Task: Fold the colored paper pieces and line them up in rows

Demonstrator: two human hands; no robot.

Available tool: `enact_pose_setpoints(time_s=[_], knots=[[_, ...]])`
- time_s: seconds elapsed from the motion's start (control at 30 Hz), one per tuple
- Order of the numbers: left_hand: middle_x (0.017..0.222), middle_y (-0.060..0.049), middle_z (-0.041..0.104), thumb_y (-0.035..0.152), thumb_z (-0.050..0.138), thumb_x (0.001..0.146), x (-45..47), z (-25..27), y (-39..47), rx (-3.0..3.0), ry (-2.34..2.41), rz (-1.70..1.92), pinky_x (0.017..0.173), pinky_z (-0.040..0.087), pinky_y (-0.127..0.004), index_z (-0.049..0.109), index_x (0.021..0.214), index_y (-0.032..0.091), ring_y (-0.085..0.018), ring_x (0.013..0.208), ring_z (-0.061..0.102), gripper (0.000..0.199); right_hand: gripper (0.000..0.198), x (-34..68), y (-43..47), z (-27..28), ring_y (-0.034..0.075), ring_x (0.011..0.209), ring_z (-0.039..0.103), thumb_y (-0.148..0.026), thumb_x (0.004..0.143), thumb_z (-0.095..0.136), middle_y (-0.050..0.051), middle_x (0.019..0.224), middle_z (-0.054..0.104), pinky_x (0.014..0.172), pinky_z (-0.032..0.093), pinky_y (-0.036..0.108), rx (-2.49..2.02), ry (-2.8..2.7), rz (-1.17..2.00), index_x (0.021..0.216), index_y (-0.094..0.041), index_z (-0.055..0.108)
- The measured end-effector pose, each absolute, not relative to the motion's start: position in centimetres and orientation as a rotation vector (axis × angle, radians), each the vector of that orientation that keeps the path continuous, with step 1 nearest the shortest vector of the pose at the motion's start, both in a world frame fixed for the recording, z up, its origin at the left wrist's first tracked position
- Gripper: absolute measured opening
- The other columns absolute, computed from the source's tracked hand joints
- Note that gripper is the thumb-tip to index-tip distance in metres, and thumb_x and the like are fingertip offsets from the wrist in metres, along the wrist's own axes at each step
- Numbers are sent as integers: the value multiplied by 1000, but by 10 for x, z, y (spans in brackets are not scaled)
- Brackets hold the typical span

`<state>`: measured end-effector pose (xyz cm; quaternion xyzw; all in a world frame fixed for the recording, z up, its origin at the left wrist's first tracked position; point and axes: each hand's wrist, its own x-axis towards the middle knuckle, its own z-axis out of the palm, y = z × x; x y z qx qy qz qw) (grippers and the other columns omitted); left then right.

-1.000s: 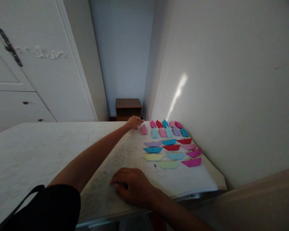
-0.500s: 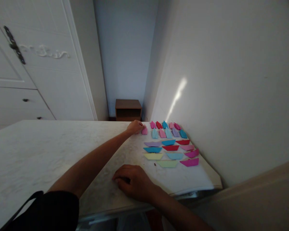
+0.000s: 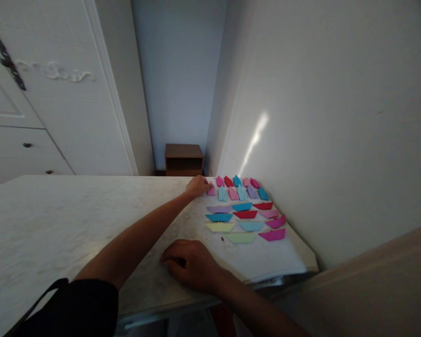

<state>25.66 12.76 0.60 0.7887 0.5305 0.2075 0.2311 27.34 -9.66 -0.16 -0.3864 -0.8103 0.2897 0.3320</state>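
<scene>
With 12 o'clock straight ahead of the wearer, a pink paper boat [image 3: 211, 191] stands near the counter's [image 3: 147, 201] far edge, partly hidden at 9 o'clock by the left hand [image 3: 197, 186]. That hand's fingers touch the boat; I cannot tell whether they grasp it. Just beside the boat at 3 o'clock is a light blue boat [image 3: 222, 194], first of a row running on to a teal boat [image 3: 263, 194]. Between 2 and 3 o'clock, a farther row includes a red boat [image 3: 228, 181]. Between 4 and 5 o'clock are broadside boats, among them a yellow boat [image 3: 220, 228] and a green boat [image 3: 239, 238]. Between 6 and 7 o'clock the right hand [image 3: 192, 264] rests on the counter, fingers loosely curled; whether they enclose anything I cannot tell. Beyond the counter, a brown cabinet [image 3: 184, 151] stands between 10 and 11 o'clock, a white wardrobe [image 3: 77, 117] toward 10. At 2 o'clock rises a pale wall [image 3: 308, 117].
</scene>
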Motion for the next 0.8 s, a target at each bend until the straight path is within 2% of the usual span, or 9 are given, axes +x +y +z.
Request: enact_pose_setpoints(time_s=[0.23,0.4,0.5,0.67,0.8], knots=[[67,-6,68,54,59,77,234,10,116,2067,1519,688,59,42,-26,69,82,16,-18,61,63,40,21,274,-95,-4,15,86,67,-12,81,57,4,94,73,83,49,24,-995,-2106,757,92,-19,72],[50,2,52,37,58,77,193,12,90,2022,1517,742,51,34,-23,55,59,18,-12,50,50,27,19,276,-94,-3,15,86,67,-13,82,56,4,92,73,83,49,24,-942,-2073,778,90,-19,72],[46,5,38,28,57,74,157,13,68,2035,1487,773,49,27,-22,40,47,19,-10,50,41,33,18,278,-94,-1,15,85,67,-14,83,56,5,91,73,82,50,25,-921,-2034,803,89,-17,73],[46,6,31,35,53,74,93,21,26,1980,1438,824,46,23,-22,31,47,20,-9,47,32,38,17,280,-94,2,15,84,66,-19,85,57,6,91,73,78,50,26,-932,-2019,858,91,-16,73],[45,6,29,43,53,74,47,21,-18,1830,1401,865,44,22,-22,29,49,21,-8,44,27,41,21,281,-95,3,12,69,62,-28,89,55,5,87,70,63,47,23,-1007,-1966,951,94,-16,72]])
